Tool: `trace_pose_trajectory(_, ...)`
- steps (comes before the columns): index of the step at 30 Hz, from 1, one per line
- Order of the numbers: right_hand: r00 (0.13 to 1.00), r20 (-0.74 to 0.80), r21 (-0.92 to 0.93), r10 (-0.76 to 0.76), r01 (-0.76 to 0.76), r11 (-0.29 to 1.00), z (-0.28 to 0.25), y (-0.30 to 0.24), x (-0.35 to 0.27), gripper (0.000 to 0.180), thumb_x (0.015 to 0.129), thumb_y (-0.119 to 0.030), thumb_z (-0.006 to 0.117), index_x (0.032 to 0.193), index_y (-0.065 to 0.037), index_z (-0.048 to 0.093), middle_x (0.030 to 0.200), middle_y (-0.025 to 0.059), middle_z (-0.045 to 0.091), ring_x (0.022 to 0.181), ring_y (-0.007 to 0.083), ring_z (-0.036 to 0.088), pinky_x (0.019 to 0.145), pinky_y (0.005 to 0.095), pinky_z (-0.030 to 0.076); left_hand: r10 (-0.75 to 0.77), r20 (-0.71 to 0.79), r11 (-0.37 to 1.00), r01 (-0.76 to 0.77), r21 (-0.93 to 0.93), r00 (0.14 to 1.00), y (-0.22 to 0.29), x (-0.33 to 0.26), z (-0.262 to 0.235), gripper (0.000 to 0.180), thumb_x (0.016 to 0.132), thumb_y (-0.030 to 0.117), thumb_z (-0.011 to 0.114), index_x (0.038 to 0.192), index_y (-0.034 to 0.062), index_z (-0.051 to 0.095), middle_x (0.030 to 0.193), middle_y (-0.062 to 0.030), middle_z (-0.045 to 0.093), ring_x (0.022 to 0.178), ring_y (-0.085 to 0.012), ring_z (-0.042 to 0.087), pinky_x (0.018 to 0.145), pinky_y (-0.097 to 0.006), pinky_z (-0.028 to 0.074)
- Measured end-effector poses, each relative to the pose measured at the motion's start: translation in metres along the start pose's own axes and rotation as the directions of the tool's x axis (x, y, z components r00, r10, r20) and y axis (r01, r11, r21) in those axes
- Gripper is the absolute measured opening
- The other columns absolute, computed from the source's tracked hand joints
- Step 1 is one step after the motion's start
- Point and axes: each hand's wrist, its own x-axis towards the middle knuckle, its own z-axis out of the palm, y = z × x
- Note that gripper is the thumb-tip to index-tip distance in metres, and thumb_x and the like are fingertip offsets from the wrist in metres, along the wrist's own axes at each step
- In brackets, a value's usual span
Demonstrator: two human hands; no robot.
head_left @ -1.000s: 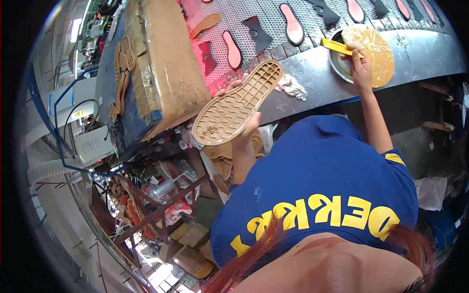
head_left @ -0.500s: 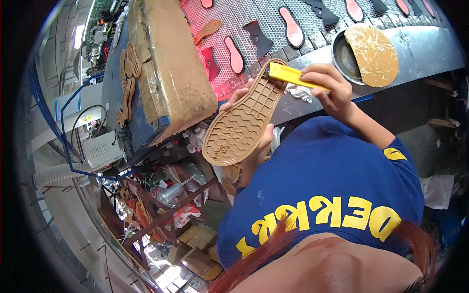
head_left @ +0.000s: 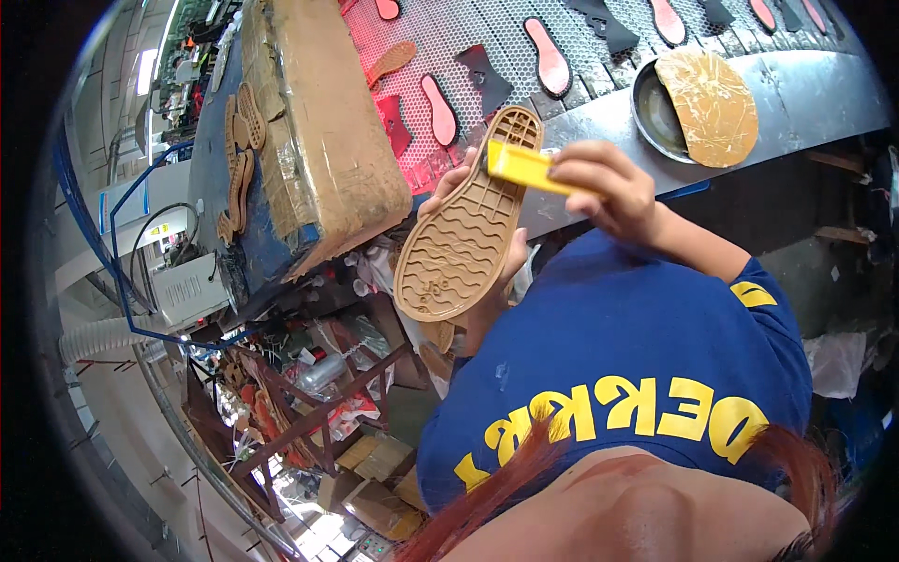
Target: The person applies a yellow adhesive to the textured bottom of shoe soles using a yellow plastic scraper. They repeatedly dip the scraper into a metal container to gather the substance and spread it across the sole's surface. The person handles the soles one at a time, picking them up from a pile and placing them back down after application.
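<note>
A tan shoe sole is tilted up in front of me, with a grid at its heel end and wavy ridges at the broad end. My left hand grips it from behind, fingers showing along its far left edge and the thumb side on the right. In my right hand is a yellow-handled brush, pinched between fingers and thumb. Its working end lies over the left edge of the sole's narrow middle; the bristles are hidden, so contact is hard to tell.
Pink insoles and black cut pieces lie on a mesh belt. On the metal ledge is a round pan, partly covered by a tan board. A taped cardboard box stands at left, beside several soles.
My right hand and the brush have moved from the sole's heel end down its left edge toward the middle. The sole has turned slightly more upright.
</note>
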Motion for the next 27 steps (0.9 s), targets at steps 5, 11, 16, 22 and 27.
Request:
trace_pose_trajectory(5, 0.994, -0.061, -0.068, 0.088, -0.092, 0.993, -0.005, 0.017, 0.0, 0.028, 0.086, -0.023, 0.069, 0.102, 0.0, 0.064, 0.101, 0.0141, 0.061, 0.089, 0.0285, 0.063, 0.077, 0.0353, 0.053, 0.003, 0.03, 0.992, -0.007, 0.125, 1.0, 0.004, -0.003, -0.004, 0.087, 0.063, 0.013, 0.068, 0.135, 0.0056, 0.019, 0.143, -0.0145, 0.039, 0.135, -0.0244, 0.034, 0.116, -0.038, 0.015)
trace_pose_trajectory(11, 0.998, 0.024, -0.056, -0.052, 0.054, 0.997, 0.001, -0.002, 0.001, 0.033, 0.086, -0.026, 0.069, 0.104, 0.0, 0.062, 0.101, 0.0158, 0.06, 0.087, 0.0304, 0.064, 0.073, 0.0369, 0.055, -0.072, 0.127, 0.916, 0.015, 0.402, 0.989, 0.016, 0.006, -0.005, 0.075, 0.069, 0.014, 0.067, 0.135, 0.0054, 0.032, 0.142, -0.0141, 0.042, 0.135, -0.0229, 0.034, 0.116, -0.041, 0.016)
trace_pose_trajectory(16, 0.987, 0.109, -0.015, -0.122, 0.124, 0.992, 0.011, -0.021, 0.001, 0.043, 0.09, -0.038, 0.062, 0.104, 0.003, 0.064, 0.101, 0.0161, 0.06, 0.086, 0.0282, 0.064, 0.074, 0.0344, 0.054, -0.233, -0.171, 0.813, 0.095, -0.574, 0.957, 0.003, 0.004, 0.019, 0.049, 0.089, 0.027, 0.058, 0.131, 0.0046, 0.045, 0.133, -0.0201, 0.049, 0.122, -0.0272, 0.049, 0.105, -0.044, 0.038)
trace_pose_trajectory(22, 0.979, 0.086, -0.025, -0.186, 0.189, 0.982, 0.017, -0.03, 0.009, 0.039, 0.082, -0.031, 0.071, 0.099, 0.003, 0.062, 0.094, 0.0149, 0.061, 0.073, 0.0273, 0.065, 0.059, 0.0329, 0.055, -0.59, 0.394, -0.251, 0.303, -0.919, 0.705, -0.016, 0.021, -0.003, 0.04, 0.093, 0.03, 0.052, 0.122, 0.0038, 0.052, 0.107, -0.0215, 0.063, 0.092, -0.0299, 0.066, 0.077, -0.042, 0.057)
trace_pose_trajectory(27, 0.95, 0.147, 0.02, -0.276, 0.277, 0.961, 0.02, -0.033, 0.009, 0.044, 0.086, -0.035, 0.067, 0.102, 0.006, 0.063, 0.098, 0.0191, 0.061, 0.077, 0.0291, 0.066, 0.062, 0.0335, 0.055, -0.632, 0.033, 0.337, 0.313, -0.888, 0.774, -0.019, 0.008, 0.015, 0.061, 0.078, 0.013, 0.069, 0.131, 0.0029, 0.04, 0.123, -0.0175, 0.053, 0.109, -0.0257, 0.058, 0.088, -0.037, 0.054)
